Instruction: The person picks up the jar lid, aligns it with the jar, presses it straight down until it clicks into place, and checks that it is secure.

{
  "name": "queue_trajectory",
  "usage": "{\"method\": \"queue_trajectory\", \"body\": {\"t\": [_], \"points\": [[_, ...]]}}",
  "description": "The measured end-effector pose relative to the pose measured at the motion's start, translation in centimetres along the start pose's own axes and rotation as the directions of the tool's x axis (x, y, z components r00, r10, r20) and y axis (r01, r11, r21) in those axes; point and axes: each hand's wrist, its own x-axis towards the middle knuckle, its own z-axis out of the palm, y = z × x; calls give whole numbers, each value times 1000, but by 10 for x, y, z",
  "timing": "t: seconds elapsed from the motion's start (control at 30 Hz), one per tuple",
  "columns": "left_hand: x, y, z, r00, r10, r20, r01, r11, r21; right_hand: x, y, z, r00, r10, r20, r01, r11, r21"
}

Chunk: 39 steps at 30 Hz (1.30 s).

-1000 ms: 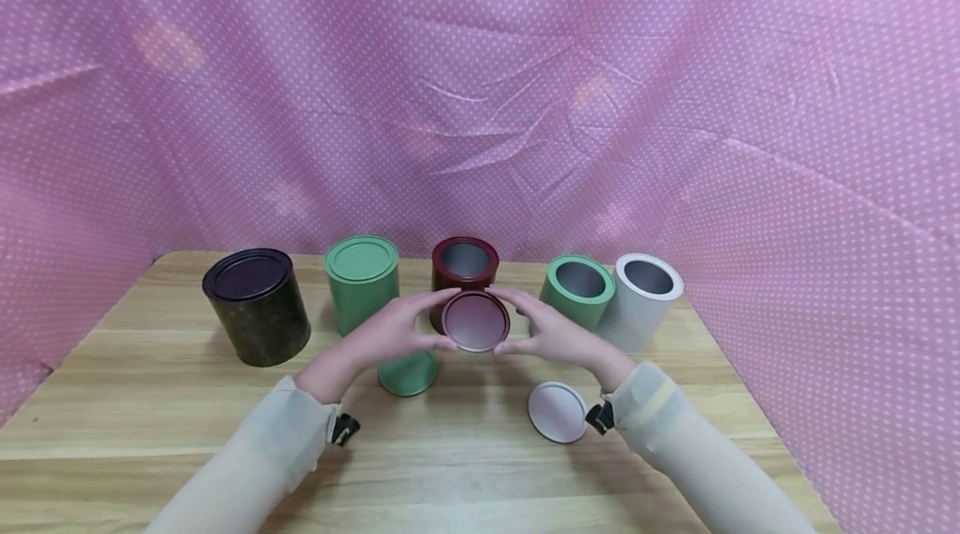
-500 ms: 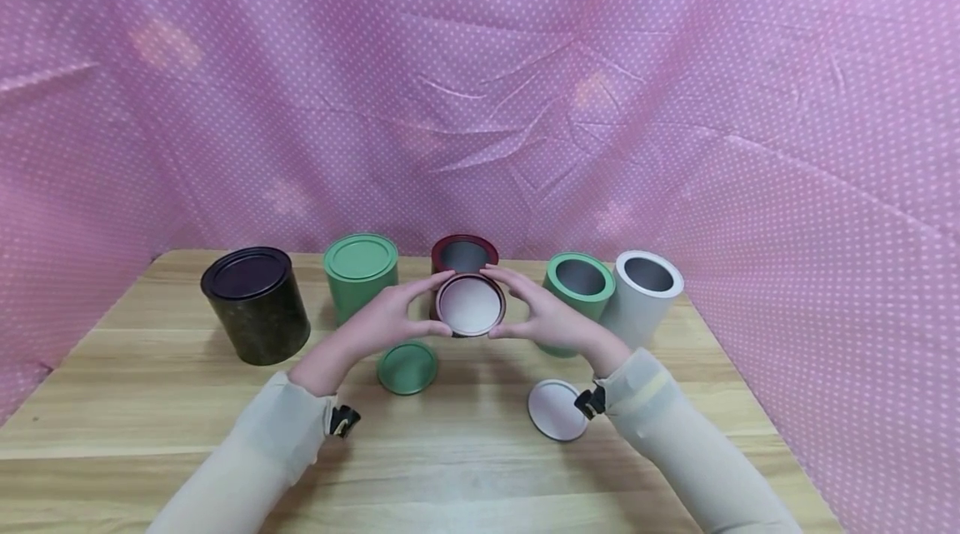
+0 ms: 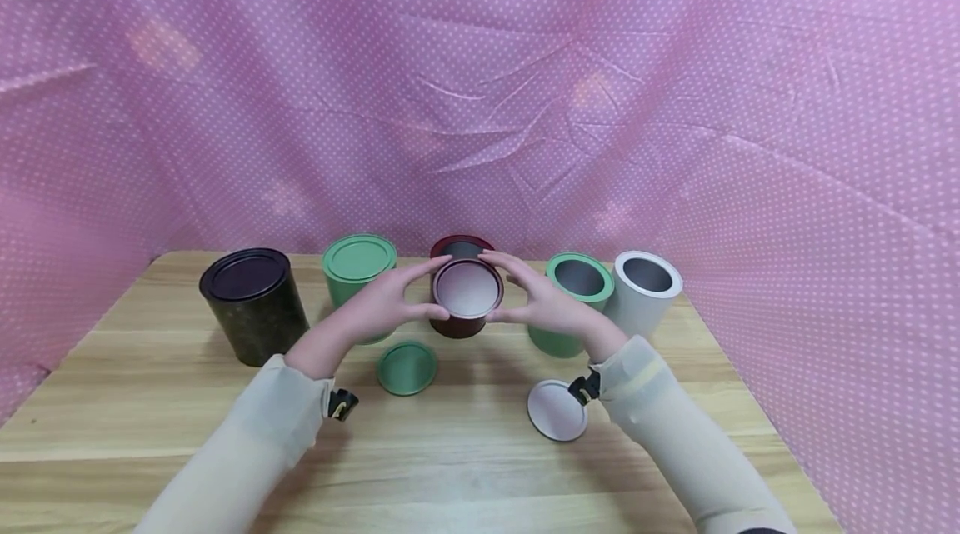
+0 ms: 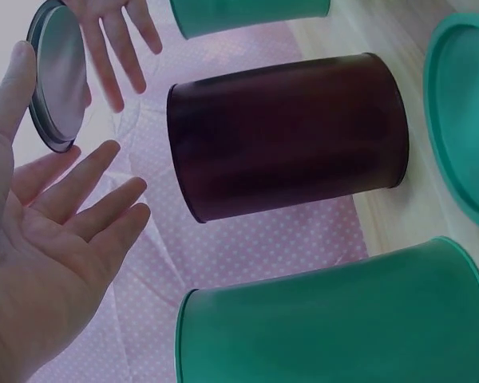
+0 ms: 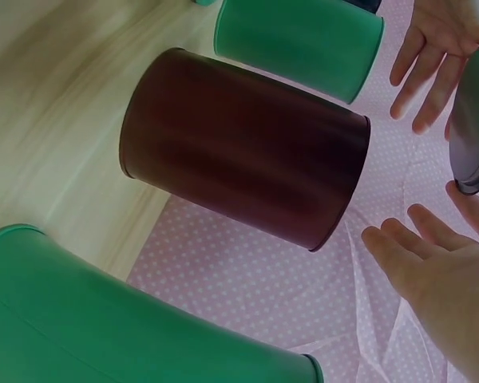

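A dark red lid is held by its rim between both hands, clear of the table and overlapping the open dark red can in the head view. My left hand pinches the lid's left edge between thumb and fingertips. On the opposite edge, my right hand does the same. In the left wrist view the lid hangs apart from the top of the dark red can. The right wrist view also shows a gap between the lid and the can.
To the left stand a lidded black can and a lidded green can. An open green can and an open white can stand at right. A green lid and a white lid lie in front on the table.
Both hands have carried the dark red lid away from me, so that it now covers more of the dark red can's opening in the head view. The other cans and lids stayed put.
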Motion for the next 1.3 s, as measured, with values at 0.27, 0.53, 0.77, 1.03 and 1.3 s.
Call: {"method": "queue_trajectory", "body": {"t": [0.27,0.53,0.77,1.03,1.3], "points": [[10,0,-6,1000,4,10,-4,1000,-7,6,1,-8,1000,-5,3,5,1000,-13],[22,-7,-16,999,-8,45,11,998,-59,21,0,-18,999,28,33,-28,1000,-4],[34,-9,-25,997,-8,71,13,997,-75,32,3,-25,998,51,44,-53,998,42],[46,-12,-28,996,-14,84,18,999,-50,42,12,-30,997,34,65,-40,994,105],[59,-21,-33,993,-43,106,44,999,-3,54,17,-32,990,115,86,-126,983,134]]}}
